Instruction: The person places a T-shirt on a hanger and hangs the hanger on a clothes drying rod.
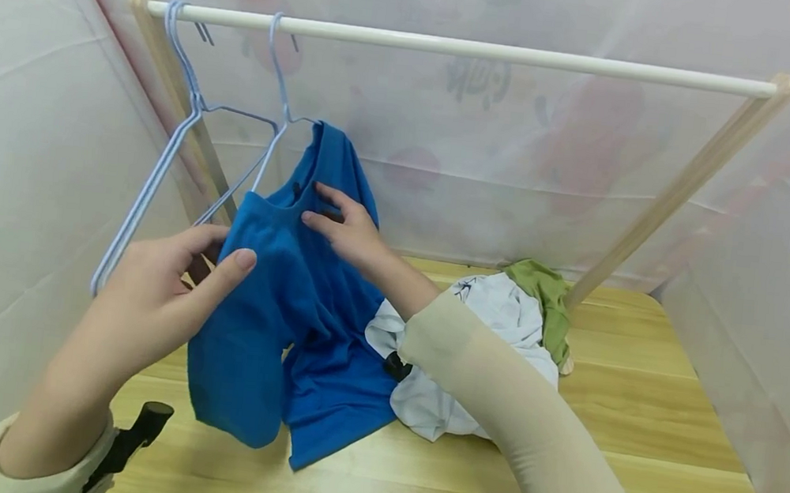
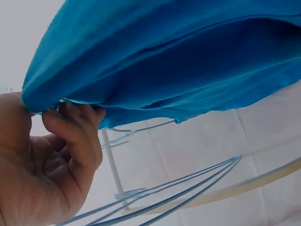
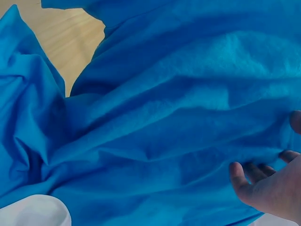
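Observation:
A blue T-shirt (image 1: 332, 304) hangs on a light blue hanger (image 1: 279, 76) hooked over the white rail, its lower part lying on the wooden table. My left hand (image 1: 170, 280) grips the near shoulder, thumb in front and fingers behind the cloth; in the left wrist view, the curled fingers of the left hand (image 2: 61, 155) pinch the shirt's edge. At the neckline, my right hand (image 1: 350, 230) has its fingers spread loosely against the cloth. In the right wrist view, the right hand (image 3: 273, 188) lies beside the creased shirt front (image 3: 164, 122).
More light blue hangers (image 1: 168, 153) hang on the rail's left end. The white rail (image 1: 492, 49) sits on wooden posts (image 1: 678, 194). A white garment (image 1: 503, 312) and a green garment (image 1: 548, 293) lie crumpled on the table (image 1: 648, 437). Pale curtain walls surround the rack.

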`<state>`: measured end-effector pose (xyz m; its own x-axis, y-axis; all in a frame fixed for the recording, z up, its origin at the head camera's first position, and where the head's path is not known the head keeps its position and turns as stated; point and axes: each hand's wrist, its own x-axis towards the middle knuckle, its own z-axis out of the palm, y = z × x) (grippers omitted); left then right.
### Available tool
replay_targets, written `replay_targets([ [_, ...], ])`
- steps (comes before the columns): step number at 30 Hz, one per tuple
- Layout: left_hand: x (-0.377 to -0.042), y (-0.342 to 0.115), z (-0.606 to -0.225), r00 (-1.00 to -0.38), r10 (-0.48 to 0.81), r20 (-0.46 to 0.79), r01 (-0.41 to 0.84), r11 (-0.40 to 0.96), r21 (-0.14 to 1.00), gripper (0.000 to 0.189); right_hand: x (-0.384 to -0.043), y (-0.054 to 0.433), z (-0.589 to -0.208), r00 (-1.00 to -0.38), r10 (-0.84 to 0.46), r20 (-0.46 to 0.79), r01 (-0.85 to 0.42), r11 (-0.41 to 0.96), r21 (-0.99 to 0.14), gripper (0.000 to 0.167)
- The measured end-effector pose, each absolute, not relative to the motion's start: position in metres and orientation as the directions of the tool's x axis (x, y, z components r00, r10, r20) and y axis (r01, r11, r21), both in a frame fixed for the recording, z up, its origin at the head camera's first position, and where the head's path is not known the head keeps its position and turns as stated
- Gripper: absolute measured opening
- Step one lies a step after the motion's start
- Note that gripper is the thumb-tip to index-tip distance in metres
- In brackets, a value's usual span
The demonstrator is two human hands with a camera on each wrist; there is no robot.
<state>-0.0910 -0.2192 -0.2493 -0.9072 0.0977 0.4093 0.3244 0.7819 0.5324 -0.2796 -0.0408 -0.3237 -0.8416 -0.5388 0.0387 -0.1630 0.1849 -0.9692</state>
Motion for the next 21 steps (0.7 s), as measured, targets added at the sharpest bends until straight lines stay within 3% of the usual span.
replay_targets([
  [6, -0.086, -0.216, -0.251, -0.878, 0.103, 0.468, 0.336, 0.83, 0.446, 0.034, -0.28, -0.041, -0.324, -0.841, -0.54, 0.031, -0.159, 0.191, -0.969, 0.058],
  [21, -0.075, -0.215, -0.254, -0.843, 0.065, 0.534, 0.306, 0.874, 0.378, 0.04, -0.28, -0.045, -0.329, -0.837, -0.546, 0.047, -0.149, 0.144, -0.978, 0.059],
])
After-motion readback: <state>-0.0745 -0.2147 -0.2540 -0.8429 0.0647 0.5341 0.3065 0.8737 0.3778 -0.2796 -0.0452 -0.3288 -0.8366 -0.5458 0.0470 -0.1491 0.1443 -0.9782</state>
